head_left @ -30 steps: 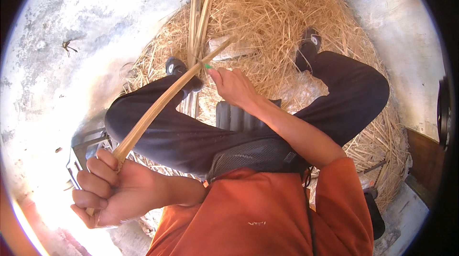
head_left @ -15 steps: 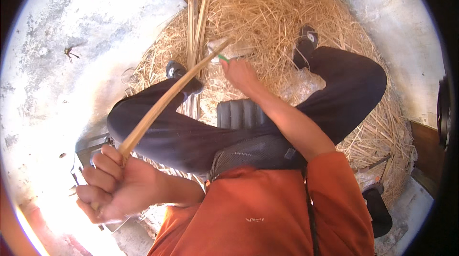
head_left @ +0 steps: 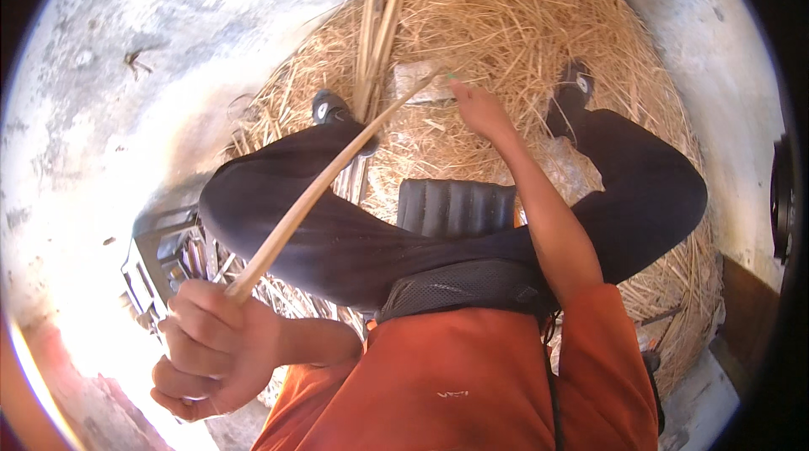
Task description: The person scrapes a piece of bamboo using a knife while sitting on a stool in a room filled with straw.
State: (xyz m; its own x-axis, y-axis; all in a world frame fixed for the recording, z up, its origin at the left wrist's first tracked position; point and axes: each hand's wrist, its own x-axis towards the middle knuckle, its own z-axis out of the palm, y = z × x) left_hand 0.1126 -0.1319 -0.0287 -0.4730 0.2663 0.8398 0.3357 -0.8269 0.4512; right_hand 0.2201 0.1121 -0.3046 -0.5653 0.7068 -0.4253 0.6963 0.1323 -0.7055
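My left hand (head_left: 215, 350) is closed in a fist around the near end of a long, pale bamboo strip (head_left: 324, 177). The strip slants up and away to the right over my crossed legs, and its far end narrows. My right hand (head_left: 484, 110) reaches out beside that far end, fingers closed on a small green-handled tool (head_left: 452, 77). Only a bit of green shows past the fingers; the tool's working end is too small and blurred to make out. Beneath the strip's tip lies a pale block (head_left: 410, 76).
Dry shavings (head_left: 522, 13) cover the ground ahead. Several split strips (head_left: 375, 38) lie beyond my left foot. A black ribbed cushion (head_left: 455, 207) sits between my legs, and a grey crate (head_left: 160, 261) stands at the left. Pale walls (head_left: 211, 21) rise on both sides.
My right hand has moved away and to the right, past the strip's far end. My left fist has shifted slightly right and nearer, with the strip still in it. The view has shifted too.
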